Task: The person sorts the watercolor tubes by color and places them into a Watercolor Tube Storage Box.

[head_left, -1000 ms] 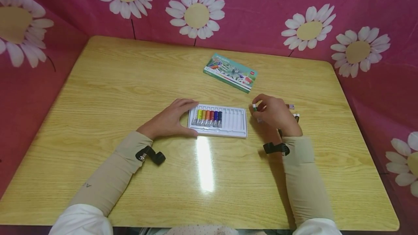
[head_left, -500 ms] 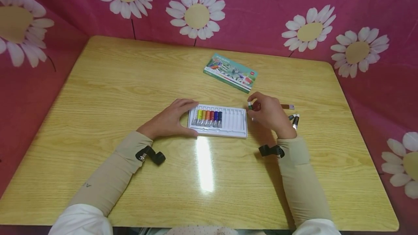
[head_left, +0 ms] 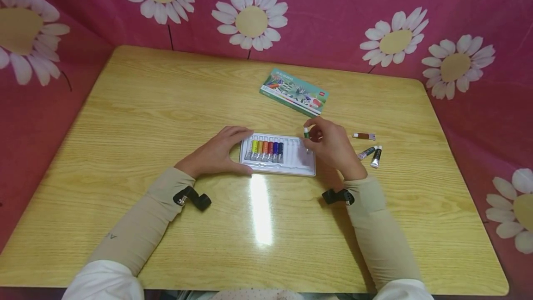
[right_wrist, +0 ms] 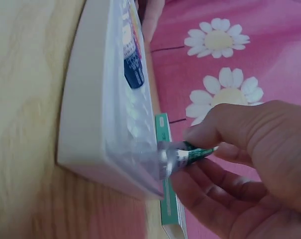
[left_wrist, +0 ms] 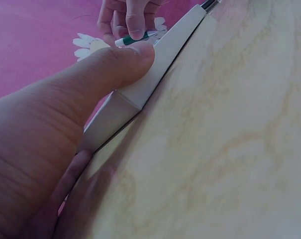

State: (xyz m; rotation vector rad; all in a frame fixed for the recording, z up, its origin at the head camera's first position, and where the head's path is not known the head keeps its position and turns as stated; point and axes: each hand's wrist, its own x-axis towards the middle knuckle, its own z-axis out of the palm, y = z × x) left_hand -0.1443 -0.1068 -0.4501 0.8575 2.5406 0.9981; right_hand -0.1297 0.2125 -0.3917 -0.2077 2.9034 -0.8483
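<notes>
A white plastic paint tray lies on the table, with a row of small paint tubes in its left slots, from white and yellow through red to dark blue. My left hand grips the tray's left end, thumb at the near side and fingers at the far side. Over the tray's right end, my right hand pinches a green paint tube with a white cap between thumb and fingers. The tube's silver crimped end points toward the tray in the right wrist view.
A flat green illustrated box lies behind the tray. Right of my right hand are a brown paint tube, a dark tube and a black tube. A pink flowered cloth hangs behind the table.
My right hand has moved left with the green paint tube, from beside the tray to over its right end. The loose tubes have come into fuller view. The left hand has stayed still.
</notes>
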